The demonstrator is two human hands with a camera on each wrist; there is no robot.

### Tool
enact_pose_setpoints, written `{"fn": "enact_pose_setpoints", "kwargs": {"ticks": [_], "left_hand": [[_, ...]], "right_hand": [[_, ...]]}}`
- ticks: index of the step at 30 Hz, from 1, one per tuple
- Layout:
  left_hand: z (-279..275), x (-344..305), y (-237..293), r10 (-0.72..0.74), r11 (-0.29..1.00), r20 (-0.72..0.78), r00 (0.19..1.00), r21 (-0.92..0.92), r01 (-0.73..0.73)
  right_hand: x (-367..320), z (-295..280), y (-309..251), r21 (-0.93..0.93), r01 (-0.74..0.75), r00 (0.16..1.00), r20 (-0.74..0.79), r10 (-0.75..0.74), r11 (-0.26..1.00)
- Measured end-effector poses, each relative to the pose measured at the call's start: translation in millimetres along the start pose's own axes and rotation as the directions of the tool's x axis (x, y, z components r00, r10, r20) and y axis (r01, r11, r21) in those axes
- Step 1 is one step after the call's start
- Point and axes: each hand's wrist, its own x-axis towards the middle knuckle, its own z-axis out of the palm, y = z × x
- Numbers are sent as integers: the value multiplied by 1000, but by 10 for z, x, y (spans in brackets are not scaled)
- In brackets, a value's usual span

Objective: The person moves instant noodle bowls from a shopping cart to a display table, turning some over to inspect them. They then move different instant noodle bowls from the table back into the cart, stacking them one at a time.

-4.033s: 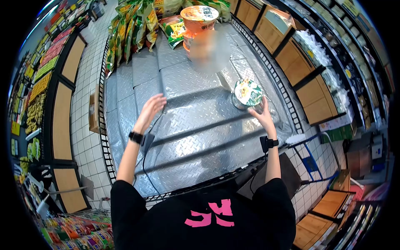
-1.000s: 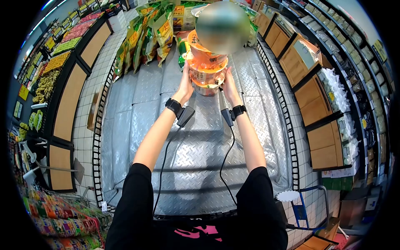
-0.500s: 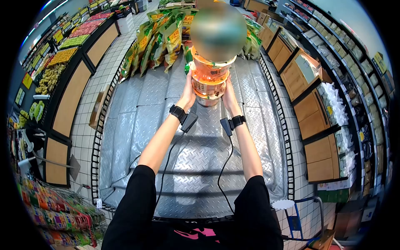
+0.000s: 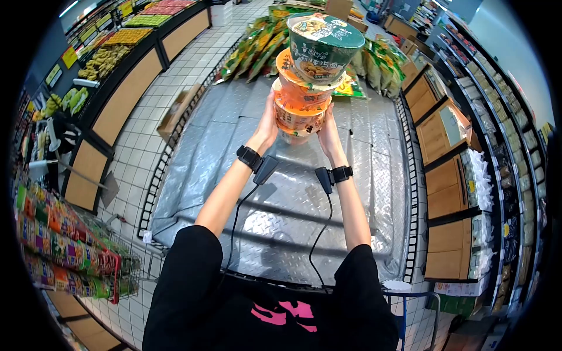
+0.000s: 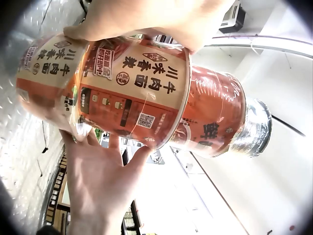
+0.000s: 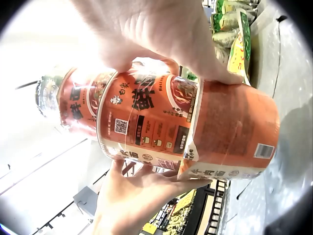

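Observation:
Both hands hold a stack of instant noodle bowls, orange-red bowls (image 4: 301, 120) below and a dark green bowl (image 4: 325, 47) on top. From the left side, my left hand (image 4: 266, 124) grips the lower orange bowls. My right hand (image 4: 331, 133) grips them from the right, opposite it. In the left wrist view, clear wrap shines on an orange bowl (image 5: 137, 93), and the right hand (image 5: 100, 178) shows beyond the stack. The right wrist view has thumb and fingers of the right hand (image 6: 156, 36) around the orange bowls (image 6: 146, 117). The lowest bowl is close over the grey metal-patterned covering.
The stack is over a wide platform covered in grey tread-pattern sheet (image 4: 234, 175), with a black grid edge (image 4: 414, 193). Green and yellow bags (image 4: 257, 50) lean along its far end. Shelves (image 4: 497, 105) run along the right, produce stands (image 4: 126, 96) along the left.
Four seconds ago the green bowl was at the right under my right hand, and my left was empty. Now it tops the stack, which both hands grip and which has come nearer me.

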Motion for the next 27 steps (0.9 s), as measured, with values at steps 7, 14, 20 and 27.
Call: {"fn": "enact_pose_setpoints", "kwargs": {"ticks": [7, 14, 20, 27], "left_hand": [[-643, -987, 609, 75, 997, -143, 987, 18, -73], [-1316, -2119, 1129, 142, 989, -252, 957, 66, -130], [-1849, -2990, 1457, 121, 992, -286, 951, 68, -106], [-2223, -3788, 1664, 59, 998, -327, 943, 34, -51]], "right_hand": [[-437, 1069, 222, -43, -111, 984, 138, 116, 993], [-968, 2069, 578, -43, -221, 932, 285, 224, 974], [-1563, 2903, 687, -17, -296, 899, 334, 285, 955], [-2034, 3263, 1128, -89, -386, 829, 404, 387, 918]]}}
